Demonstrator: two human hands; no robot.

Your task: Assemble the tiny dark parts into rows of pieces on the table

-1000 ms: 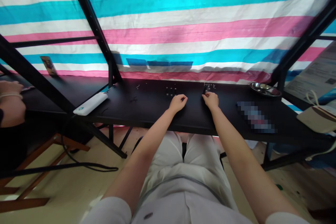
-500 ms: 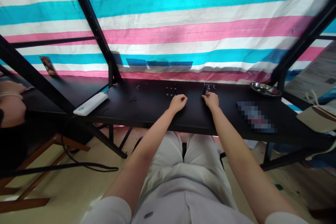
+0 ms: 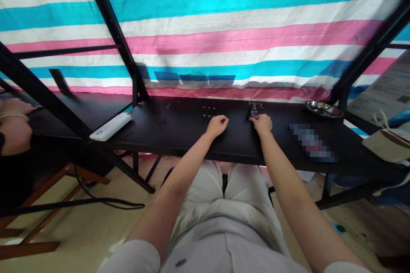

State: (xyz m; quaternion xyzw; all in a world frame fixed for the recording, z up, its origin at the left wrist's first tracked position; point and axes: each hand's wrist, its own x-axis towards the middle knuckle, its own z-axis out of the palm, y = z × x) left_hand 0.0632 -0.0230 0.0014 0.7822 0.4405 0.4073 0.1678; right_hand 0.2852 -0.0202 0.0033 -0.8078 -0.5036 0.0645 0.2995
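Observation:
My left hand rests over the black table with its fingers curled into a pinch; whatever is between the fingertips is too small to make out. Just beyond it lie small pale pieces in short rows. My right hand is closed, thumb and fingertips together at the near edge of a small cluster of clear, shiny pieces. Whether it grips one of them is hidden. Beside those fingertips is a slim dark object. Thin white bits lie in a row behind the cluster.
A shiny metal dish and a pixelated object lie to the right, near a beige bag. At left is a white power bank-like device. Black frame posts flank the table. Another person's arm is at far left.
My right hand has shifted slightly to the right, uncovering more of the small clear pieces and the slim dark object. The left hand stays where it was.

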